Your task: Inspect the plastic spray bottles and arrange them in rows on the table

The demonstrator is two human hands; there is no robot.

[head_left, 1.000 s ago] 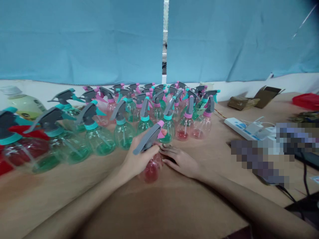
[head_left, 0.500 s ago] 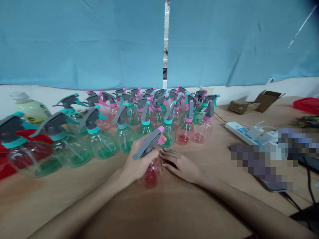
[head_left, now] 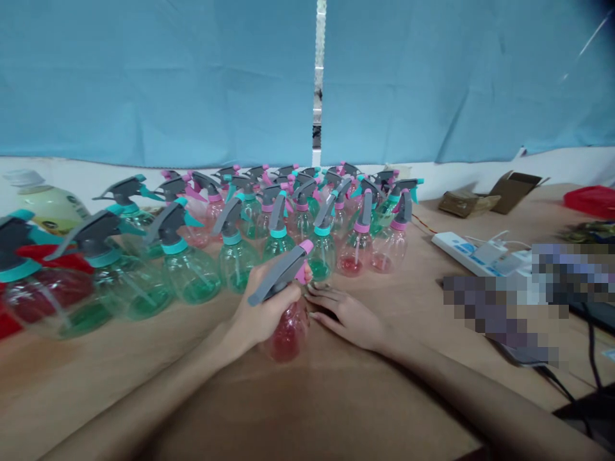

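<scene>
Left hand clamped round a rounded, translucent pink spray bottle, near centre on the worktop; contents unclear. Right hand lay open just beside. Green-tinted bottles stood farther left.

Your round, see-through pink spray bottle is right in front of you, its grey top's pink tip pointing away

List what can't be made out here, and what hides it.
Head view, hidden: the neck of the held pink spray bottle, by the left grip.
Head view, blurred: whether the right grip touches that bottle.
Head view, hidden: most rear spray bottles, by nearer ones.
Head view, cut off: part of the leftmost spray bottle, by the left edge.
</scene>
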